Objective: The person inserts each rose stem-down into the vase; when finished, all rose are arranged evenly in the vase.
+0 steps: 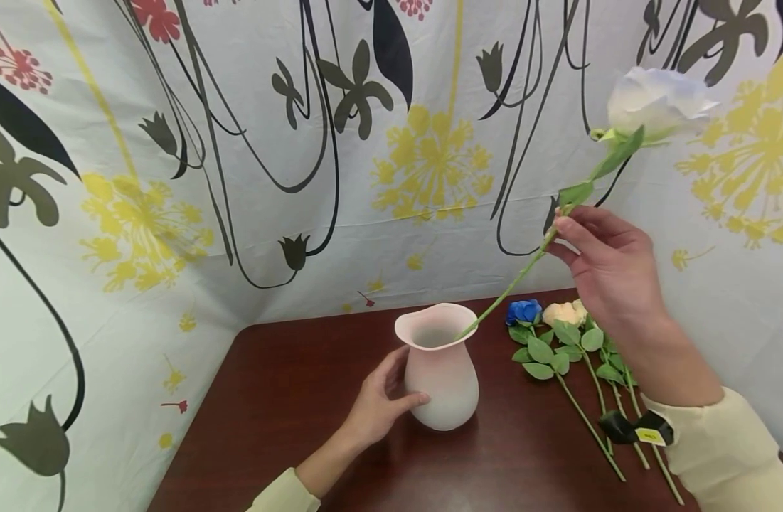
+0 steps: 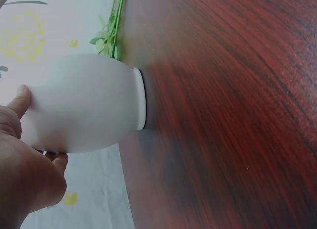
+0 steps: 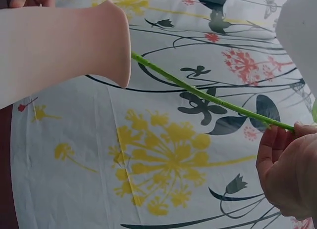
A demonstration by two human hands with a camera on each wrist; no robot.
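Note:
A pale pinkish-white vase (image 1: 442, 387) with a wavy rim stands upright on the table. My left hand (image 1: 375, 402) holds its side, thumb in front and fingers behind; in the left wrist view the thumb and fingers lie on opposite sides of the vase (image 2: 89, 103). High at the right, my right hand (image 1: 615, 277) pinches the upper stem of a white rose (image 1: 656, 107), below its bloom and leaves. The green stem (image 3: 198, 93) slants down in the right wrist view, its lower end inside the mouth of the vase (image 3: 64, 46).
A blue rose (image 1: 524, 311) and a cream rose (image 1: 564, 313) lie with several green stems on the table to the right. The dark red-brown table (image 1: 289, 398) meets a flower-printed cloth (image 1: 340, 263) behind and at the left.

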